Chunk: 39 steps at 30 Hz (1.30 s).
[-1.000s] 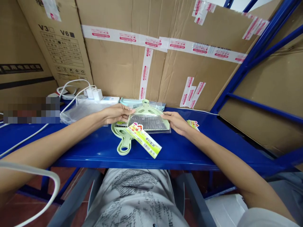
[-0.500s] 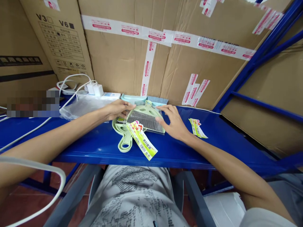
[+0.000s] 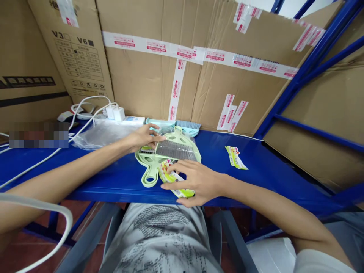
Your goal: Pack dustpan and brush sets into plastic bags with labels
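A light green dustpan and brush set [image 3: 178,148] in clear plastic lies on the blue table, its dark bristles showing through the wrap. My left hand [image 3: 146,137] pinches the left edge of this wrap between thumb and fingers. Under it, to the left, rests another light green dustpan set [image 3: 150,174] with its looped handle towards me. A printed yellow-green label card [image 3: 182,192] lies bent at the table's front. My right hand [image 3: 196,181] spreads its fingers over that card, partly covering it; whether it grips the card is not visible.
Light blue dustpan [image 3: 160,124] and light blue brush [image 3: 189,129] stand behind, against the cardboard. Clear plastic bags [image 3: 105,134], white chargers [image 3: 116,113] and cables are at left. A second label card [image 3: 236,158] lies right. A blue metal frame [image 3: 307,79] rises at right.
My right hand has come from the right side of the wrapped set down to the label card in front, which now curves. My left hand stays at the wrap's left edge.
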Each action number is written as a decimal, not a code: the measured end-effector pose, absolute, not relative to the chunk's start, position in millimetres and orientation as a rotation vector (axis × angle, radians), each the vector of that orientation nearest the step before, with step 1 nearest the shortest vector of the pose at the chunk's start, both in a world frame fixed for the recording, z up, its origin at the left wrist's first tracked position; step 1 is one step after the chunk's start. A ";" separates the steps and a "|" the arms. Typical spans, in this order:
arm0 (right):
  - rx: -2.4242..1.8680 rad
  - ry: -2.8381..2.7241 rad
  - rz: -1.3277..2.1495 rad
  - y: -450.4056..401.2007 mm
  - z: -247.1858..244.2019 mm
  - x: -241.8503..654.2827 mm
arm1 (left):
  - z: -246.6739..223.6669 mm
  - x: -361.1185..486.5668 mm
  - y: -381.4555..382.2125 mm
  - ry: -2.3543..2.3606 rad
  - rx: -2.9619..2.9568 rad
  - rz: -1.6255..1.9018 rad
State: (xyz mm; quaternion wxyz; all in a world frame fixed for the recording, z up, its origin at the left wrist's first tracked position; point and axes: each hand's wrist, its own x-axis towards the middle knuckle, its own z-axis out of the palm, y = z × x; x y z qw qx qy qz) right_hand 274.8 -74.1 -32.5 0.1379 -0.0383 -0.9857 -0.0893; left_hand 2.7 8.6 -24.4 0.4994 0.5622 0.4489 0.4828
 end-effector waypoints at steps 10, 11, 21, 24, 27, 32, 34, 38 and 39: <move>0.003 -2.706 -0.176 -71.1 -32.8 288.4 | -17.7 -5.4 -2.8 1.432 2.265 1.256; -0.063 -2.669 -0.131 -69.0 -30.9 290.0 | -14.4 -5.7 -5.7 1.401 2.399 1.256; -0.380 -2.012 -0.593 -55.3 -12.7 296.4 | -8.6 -4.6 -19.0 1.053 3.093 0.668; -0.148 -2.115 -0.826 -50.8 -18.8 289.1 | -9.5 -5.8 -18.1 1.083 3.102 0.607; -0.049 -2.250 -0.871 -47.3 -24.6 283.6 | -9.7 -7.9 -14.1 1.028 3.016 0.691; -0.133 -2.362 -0.842 -41.5 -29.3 282.3 | -10.0 -9.9 -8.7 1.010 2.945 0.860; -0.221 -2.426 -0.810 -40.6 -30.9 281.8 | -9.8 -10.0 -9.0 1.007 2.948 0.855; -0.383 -2.584 -0.748 -42.8 -33.2 280.0 | -8.3 -11.3 -12.6 0.962 2.964 0.803; -0.417 -2.612 -0.744 -43.6 -33.3 280.0 | -7.5 -11.9 -13.9 0.953 2.971 0.791</move>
